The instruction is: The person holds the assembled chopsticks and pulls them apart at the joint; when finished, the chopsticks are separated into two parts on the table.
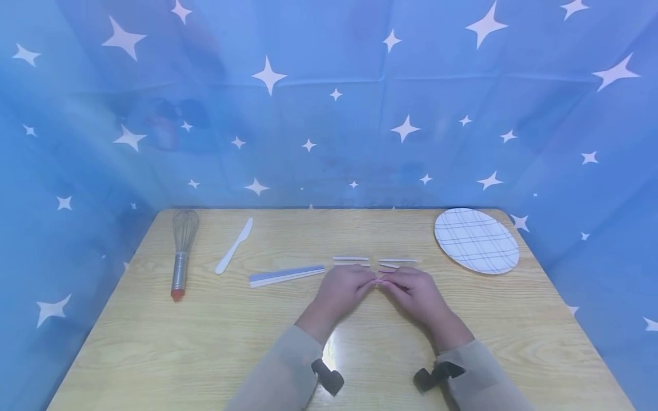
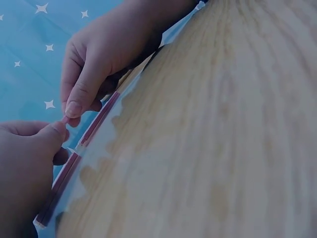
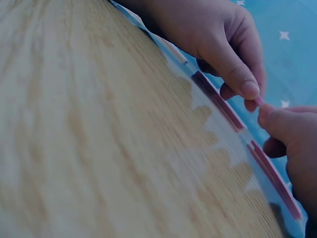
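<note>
My left hand [image 1: 341, 290] and right hand [image 1: 418, 294] meet at the middle of the table. Between their thumbs and fingertips, both pinch a thin pink strip [image 3: 259, 100], mostly hidden by the fingers; whether it is paper or a stick I cannot tell. Just beyond the hands lie short thin strips in two groups, a left group [image 1: 350, 258] and a right group [image 1: 397, 260]. They look reddish in the wrist views, where the nearer pieces [image 2: 101, 119] sit end to end with a small gap. Left of my left hand, longer blue and white strips [image 1: 287, 276] lie fanned together.
A whisk [image 1: 180, 251] lies at the table's left, with a white plastic knife [image 1: 235, 245] beside it. At the back right is a white plate with a grid pattern [image 1: 477, 241]. A blue curtain with stars [image 1: 329, 125] hangs behind the wooden table [image 1: 169, 348].
</note>
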{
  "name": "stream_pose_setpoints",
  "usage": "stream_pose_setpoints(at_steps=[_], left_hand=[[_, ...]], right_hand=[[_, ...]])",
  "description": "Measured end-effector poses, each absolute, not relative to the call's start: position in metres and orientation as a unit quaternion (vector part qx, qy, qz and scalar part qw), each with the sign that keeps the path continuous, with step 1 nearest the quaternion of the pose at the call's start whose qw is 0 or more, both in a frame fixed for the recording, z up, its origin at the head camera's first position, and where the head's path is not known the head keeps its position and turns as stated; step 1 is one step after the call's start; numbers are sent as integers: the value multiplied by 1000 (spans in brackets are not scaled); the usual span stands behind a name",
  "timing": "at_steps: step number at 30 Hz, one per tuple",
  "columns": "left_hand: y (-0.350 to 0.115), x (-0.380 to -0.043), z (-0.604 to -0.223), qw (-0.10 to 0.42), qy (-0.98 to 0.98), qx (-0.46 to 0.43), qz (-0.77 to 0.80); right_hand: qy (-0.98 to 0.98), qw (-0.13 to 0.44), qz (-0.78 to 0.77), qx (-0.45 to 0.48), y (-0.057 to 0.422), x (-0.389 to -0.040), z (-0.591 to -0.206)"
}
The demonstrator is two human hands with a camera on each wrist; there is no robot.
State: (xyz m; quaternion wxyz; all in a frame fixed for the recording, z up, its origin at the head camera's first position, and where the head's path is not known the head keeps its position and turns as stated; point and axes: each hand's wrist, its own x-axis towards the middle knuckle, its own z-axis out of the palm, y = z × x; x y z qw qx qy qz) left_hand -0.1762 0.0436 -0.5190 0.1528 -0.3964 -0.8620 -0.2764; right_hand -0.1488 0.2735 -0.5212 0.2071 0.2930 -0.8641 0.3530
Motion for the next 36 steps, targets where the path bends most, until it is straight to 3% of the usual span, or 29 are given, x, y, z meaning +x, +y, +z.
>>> stream_pose_setpoints(at_steps=[6,26,36], left_hand=[[41,-176,-525,169,-850,-405,-291],[37,-172,-518,54,-871,-348,-343],[34,-169,-511,51,-872,-337,-353]], right_hand=[[-862,199,361,295,272,-150,-522],[-862,169,382,286,272,-148,-521],[-857,173,388,291,270,-146,-515]])
